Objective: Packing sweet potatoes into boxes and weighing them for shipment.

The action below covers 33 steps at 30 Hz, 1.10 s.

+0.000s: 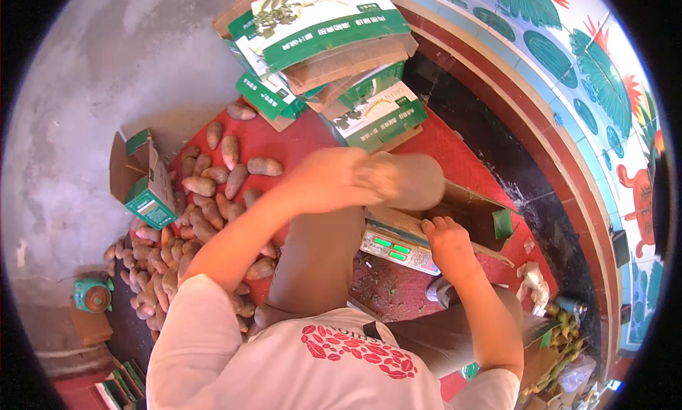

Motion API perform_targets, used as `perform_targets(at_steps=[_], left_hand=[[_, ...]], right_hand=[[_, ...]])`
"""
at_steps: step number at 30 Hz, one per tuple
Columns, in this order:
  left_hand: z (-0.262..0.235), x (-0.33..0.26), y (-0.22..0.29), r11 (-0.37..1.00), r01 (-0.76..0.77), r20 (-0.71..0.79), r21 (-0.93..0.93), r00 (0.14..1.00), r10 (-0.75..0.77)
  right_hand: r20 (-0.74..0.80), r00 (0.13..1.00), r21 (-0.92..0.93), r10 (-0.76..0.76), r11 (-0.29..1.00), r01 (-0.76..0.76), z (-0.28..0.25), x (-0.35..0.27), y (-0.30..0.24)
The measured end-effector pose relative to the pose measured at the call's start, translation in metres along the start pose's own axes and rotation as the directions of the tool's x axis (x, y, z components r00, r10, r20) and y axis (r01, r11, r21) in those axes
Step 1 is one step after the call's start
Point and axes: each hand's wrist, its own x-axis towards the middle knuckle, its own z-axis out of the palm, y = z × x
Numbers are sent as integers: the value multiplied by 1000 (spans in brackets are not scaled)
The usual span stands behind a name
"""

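Note:
My left hand (373, 179) is closed round one end of a large brown tuber (419, 184), both blurred by motion. The tuber is over the left end of an open cardboard box (465, 215), whose inside is dark. My right hand (451, 241) grips the box's near edge, with the fingers curled over the rim. Under the box is a digital scale (399, 250) with lit green displays facing me. How much is inside the box cannot be made out.
A big heap of brown tubers (202, 229) lies on the red floor covering to my left. An open green-and-brown carton (150, 186) stands beside it. Flattened green-and-white cartons (334, 34) are stacked ahead. A painted wall (575, 69) curves along the right.

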Motion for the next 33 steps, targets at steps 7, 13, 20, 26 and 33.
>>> perform_targets(at_steps=[7,13,20,26,33], left_hand=[[82,64,33,924,-70,164,377,986,7],[129,86,22,851,-138,314,507,949,-33],[150,94,3,804,-121,381,583,914,-139],[128,87,6,840,-89,335,535,935,-115],[42,21,-1,987,-121,-421,108,893,155]], right_hand=[[-8,1000,31,-28,999,28,-1,-2,0],[8,1000,41,-11,999,11,-5,-2,3],[-1,999,41,35,999,-35,-1,2,4],[-17,999,3,36,999,-36,3,9,9],[-47,998,11,44,999,-44,3,11,9]])
